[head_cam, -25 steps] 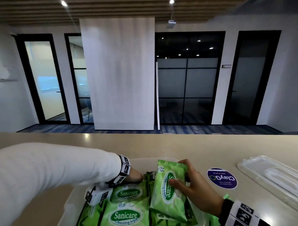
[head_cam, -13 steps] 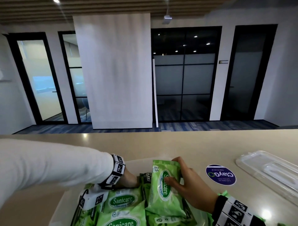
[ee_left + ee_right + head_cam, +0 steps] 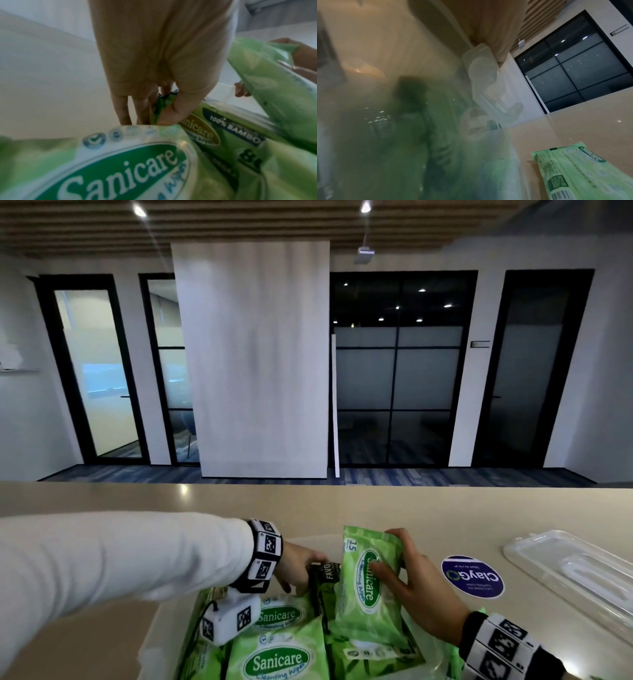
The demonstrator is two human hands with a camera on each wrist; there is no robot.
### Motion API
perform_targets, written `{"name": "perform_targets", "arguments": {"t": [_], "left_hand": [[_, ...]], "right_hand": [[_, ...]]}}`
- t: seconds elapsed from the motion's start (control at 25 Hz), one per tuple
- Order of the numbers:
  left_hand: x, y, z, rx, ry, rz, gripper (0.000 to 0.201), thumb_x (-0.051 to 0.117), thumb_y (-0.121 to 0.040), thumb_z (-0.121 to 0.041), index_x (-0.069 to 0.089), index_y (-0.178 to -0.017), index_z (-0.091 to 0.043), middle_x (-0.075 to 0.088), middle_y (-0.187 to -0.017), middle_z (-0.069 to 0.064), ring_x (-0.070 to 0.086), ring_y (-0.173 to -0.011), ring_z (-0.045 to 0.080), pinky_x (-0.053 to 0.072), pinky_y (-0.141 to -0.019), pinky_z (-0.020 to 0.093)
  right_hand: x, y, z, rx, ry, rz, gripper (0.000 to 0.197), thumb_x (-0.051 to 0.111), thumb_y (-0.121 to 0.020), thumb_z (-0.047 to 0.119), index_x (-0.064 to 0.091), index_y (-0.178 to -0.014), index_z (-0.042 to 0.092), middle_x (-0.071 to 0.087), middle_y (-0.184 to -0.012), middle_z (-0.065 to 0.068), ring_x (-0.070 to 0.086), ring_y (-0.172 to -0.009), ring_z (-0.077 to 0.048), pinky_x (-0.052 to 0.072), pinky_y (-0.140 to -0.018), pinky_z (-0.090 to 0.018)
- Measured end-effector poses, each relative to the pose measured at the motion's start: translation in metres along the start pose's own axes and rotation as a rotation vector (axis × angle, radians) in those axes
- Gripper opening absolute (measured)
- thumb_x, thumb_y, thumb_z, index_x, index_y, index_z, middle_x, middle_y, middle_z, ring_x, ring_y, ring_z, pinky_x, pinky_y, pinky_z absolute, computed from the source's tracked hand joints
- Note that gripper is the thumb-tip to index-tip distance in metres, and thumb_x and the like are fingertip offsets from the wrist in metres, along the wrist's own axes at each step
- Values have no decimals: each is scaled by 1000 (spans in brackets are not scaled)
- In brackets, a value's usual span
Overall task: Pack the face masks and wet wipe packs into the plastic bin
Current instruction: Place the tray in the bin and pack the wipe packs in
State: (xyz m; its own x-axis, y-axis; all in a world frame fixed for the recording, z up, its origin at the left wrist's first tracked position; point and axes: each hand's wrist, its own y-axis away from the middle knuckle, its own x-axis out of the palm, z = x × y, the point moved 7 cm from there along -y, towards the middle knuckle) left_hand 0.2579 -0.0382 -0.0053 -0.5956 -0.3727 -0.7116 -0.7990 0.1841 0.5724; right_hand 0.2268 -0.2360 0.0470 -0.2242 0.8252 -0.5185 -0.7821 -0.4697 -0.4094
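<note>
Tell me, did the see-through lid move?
No. The clear lid lies just right of the round ClayGo sticker on the counter, same gap as before.

— What is under everything?
— My beige counter [image 3: 342, 505], across the lower frame.
— And directly on it?
— The plastic bin [image 3: 150, 645] at bottom centre, a round purple sticker [image 3: 472, 577] right of it, a clear lid [image 3: 575, 573] at lower right.

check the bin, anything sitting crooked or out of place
Yes. One wet wipe pack stands tilted on end above the flat packs in the bin, held by the right hand. The left hand pinches a dark pack beside it. Nothing looks spilled or torn.
</note>
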Motion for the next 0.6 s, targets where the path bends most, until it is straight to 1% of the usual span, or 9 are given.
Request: {"name": "perform_targets", "arguments": {"t": [0.12, 0.2, 0.24, 0.36, 0.4, 0.44, 0.48, 0.52, 0.6], "left_hand": [[3, 4, -8, -32, -83, 1, 53, 51, -83, 7, 51, -132, -13, 55, -91, 0, 51, -78, 12, 45, -57, 17], [6, 7, -12, -62, -128, 29, 48, 49, -86, 7, 52, -130, -9, 54, -90, 1, 49, -77, 14, 42, -55, 16], [8, 7, -13, -63, -144, 50, 49, 47, -86, 7, 51, -132, -9, 55, -100, 6, 49, -85, 17, 43, -60, 18], [11, 5, -9, -82, -100, 82, 53, 44, -87, 11, 46, -137, -6, 47, -139, 19, 46, -119, 27, 42, -92, 32], [11, 3, -8, -82, -55, 74, 54, 42, -86, 14, 46, -137, -4, 44, -143, 20, 41, -128, 30, 39, -97, 33], [9, 1, -6, -87, -9, 63, 55, 40, -86, 16, 46, -137, -3, 46, -141, 16, 40, -130, 29, 38, -95, 30], [10, -1, -4, -82, 38, 67, 55, 39, -86, 17, 47, -137, -4, 53, -133, 11, 44, -124, 25, 38, -89, 28], [12, -4, -2, -83, 79, 74, 54, 37, -86, 17, 50, -133, -4, 57, -118, 5, 49, -109, 19, 38, -82, 25], [15, -9, -1, -110, 207, 86, 35, 37, -82, 10, 58, -105, -5, 53, -89, 2, 47, -77, 11, 35, -67, 23]], "right_hand": [[-1, 3, 0, 12, 8, -23, 26, 56, -92, 36, 41, -111, 27, 72, -93, 6, 69, -84, -8, 57, -73, -41], [-4, 5, 2, 19, 17, -54, 23, 54, -93, 32, 40, -110, 27, 71, -93, 8, 68, -83, -5, 57, -72, -38], [-5, 6, 2, 17, 33, -70, 22, 53, -94, 31, 39, -110, 27, 70, -92, 9, 68, -81, -4, 57, -72, -36], [-5, 7, 4, 4, 118, -85, 22, 51, -95, 33, 37, -111, 28, 68, -87, 9, 65, -77, -5, 55, -69, -36], [-5, 7, 4, 2, 134, -84, 23, 51, -95, 33, 37, -112, 29, 68, -87, 10, 65, -76, -4, 55, -69, -35], [-5, 6, 4, -2, 142, -88, 23, 51, -95, 33, 37, -112, 28, 67, -86, 11, 64, -75, -4, 54, -68, -34], [-4, 6, 5, -5, 144, -94, 23, 51, -95, 33, 37, -113, 28, 67, -86, 11, 64, -75, -3, 54, -68, -32], [-5, 6, 4, -7, 143, -102, 23, 50, -96, 32, 37, -113, 27, 67, -85, 12, 63, -75, -2, 53, -67, -28], [-5, 6, 3, 4, 146, -102, 24, 49, -96, 32, 36, -115, 27, 65, -87, 13, 62, -78, 1, 51, -66, -19]]}}
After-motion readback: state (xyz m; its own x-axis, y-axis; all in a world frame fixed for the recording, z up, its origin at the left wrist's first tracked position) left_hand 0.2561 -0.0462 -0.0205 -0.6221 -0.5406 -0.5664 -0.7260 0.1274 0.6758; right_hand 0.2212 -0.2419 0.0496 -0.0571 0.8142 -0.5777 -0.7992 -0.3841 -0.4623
